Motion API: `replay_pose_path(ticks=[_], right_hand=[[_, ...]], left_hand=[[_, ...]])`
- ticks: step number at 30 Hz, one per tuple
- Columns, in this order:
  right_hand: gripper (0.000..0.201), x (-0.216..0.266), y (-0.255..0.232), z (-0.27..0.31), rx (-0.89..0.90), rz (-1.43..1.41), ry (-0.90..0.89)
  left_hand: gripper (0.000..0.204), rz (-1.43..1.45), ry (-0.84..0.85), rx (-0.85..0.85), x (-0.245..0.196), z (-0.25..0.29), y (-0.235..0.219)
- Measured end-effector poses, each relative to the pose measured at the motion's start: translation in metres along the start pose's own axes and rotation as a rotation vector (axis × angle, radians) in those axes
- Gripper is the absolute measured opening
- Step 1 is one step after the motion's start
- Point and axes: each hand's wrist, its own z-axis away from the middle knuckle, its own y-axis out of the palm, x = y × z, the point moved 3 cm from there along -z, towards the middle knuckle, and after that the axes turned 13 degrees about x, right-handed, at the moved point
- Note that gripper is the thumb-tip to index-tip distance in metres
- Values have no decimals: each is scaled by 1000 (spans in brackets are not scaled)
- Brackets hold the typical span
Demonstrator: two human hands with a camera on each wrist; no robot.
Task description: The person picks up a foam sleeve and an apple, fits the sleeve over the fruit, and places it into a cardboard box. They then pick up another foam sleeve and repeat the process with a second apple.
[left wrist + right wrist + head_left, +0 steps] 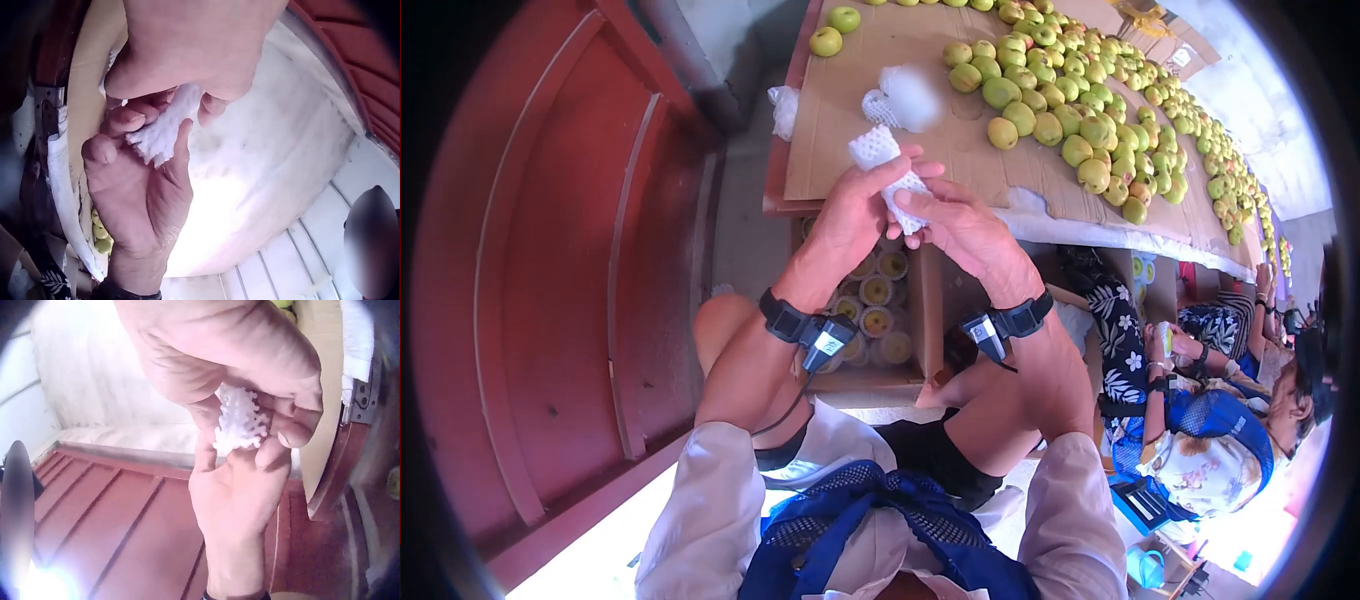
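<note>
A white foam net sleeve (910, 203) is held between my two hands above the near edge of the table. My left hand (852, 205) pinches it with the thumb across its upper part. From the other side, the thumb and fingers of my right hand (963, 222) grip its lower part. The frilled end of the foam net (156, 140) sticks out between the fingers in the left wrist view. In the right wrist view the net's other knobbly end (239, 422) shows, and the fingers cover its middle. More white foam netting (885, 105) lies on the table beyond my hands.
Many green apples (1090, 130) are heaped on the cardboard-covered table (830, 160). Below it, between my knees, stands a carton (930, 330) of apples in foam nets (877, 290). A red panelled door (550, 250) is on the left; another person (1210, 440) sits at the right.
</note>
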Motion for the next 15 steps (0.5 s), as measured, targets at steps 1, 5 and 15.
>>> replay_pose_path(ticks=[1,5,15], right_hand=[[28,-1,2,-1,44,8,15],[25,-6,8,-7,147,15,63],[34,-6,12,-23,227,-3,72]], left_hand=[[48,22,-30,-3,-1,2,-1],[38,155,13,-12,0,2,-9],[34,88,225,-131,-21,7,-5]])
